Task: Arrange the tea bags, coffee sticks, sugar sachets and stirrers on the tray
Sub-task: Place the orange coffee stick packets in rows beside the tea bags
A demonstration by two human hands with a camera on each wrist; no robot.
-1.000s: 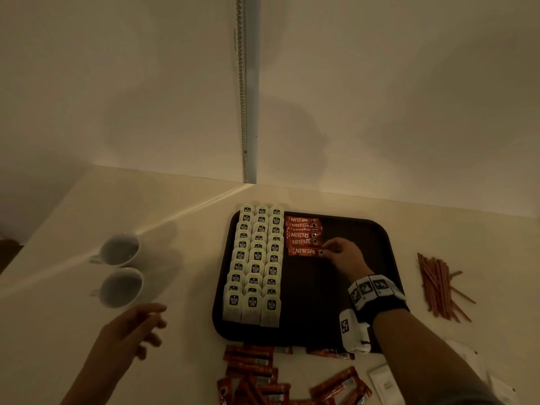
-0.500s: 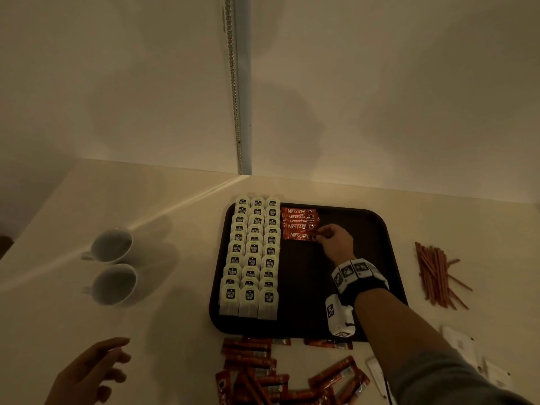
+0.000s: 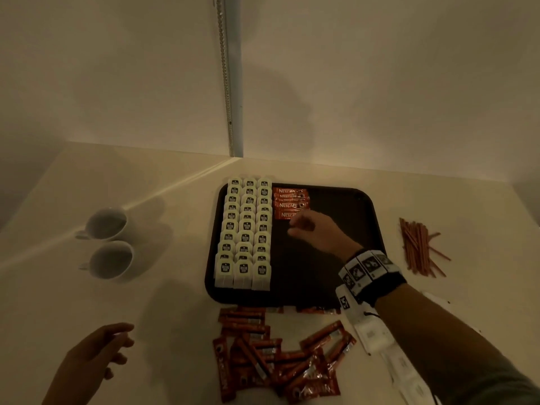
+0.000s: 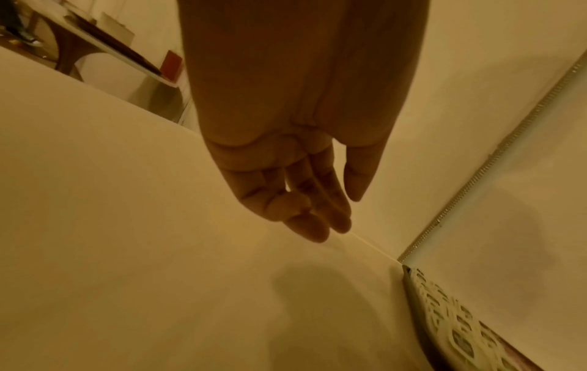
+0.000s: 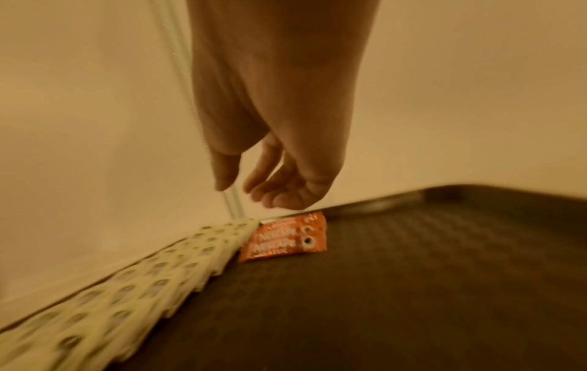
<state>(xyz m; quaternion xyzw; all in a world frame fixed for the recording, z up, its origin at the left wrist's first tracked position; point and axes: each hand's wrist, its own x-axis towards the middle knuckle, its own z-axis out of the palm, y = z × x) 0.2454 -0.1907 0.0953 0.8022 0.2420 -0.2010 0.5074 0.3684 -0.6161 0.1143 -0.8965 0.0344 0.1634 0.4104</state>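
Note:
A dark tray (image 3: 356,206) holds three columns of white tea bags (image 3: 247,232) along its left side and a short stack of orange coffee sticks (image 3: 289,201) at its far middle. My right hand (image 3: 304,228) hovers just in front of that stack with loosely bent fingers and nothing in it; the right wrist view shows the empty hand (image 5: 254,188) above the sticks (image 5: 286,241). My left hand (image 3: 117,340) floats open over the counter at the lower left, also empty (image 4: 317,213). More coffee sticks (image 3: 277,355) lie in a loose heap in front of the tray.
Two white cups (image 3: 109,244) stand left of the tray. A bundle of brown stirrers (image 3: 418,247) lies on the counter at the right. White sugar sachets (image 3: 409,375) show partly under my right forearm. A wall corner rises behind the tray.
My right hand has let go of the nearest coffee stick and drawn back a little toward me. My left hand dropped lower, then came slightly back in.

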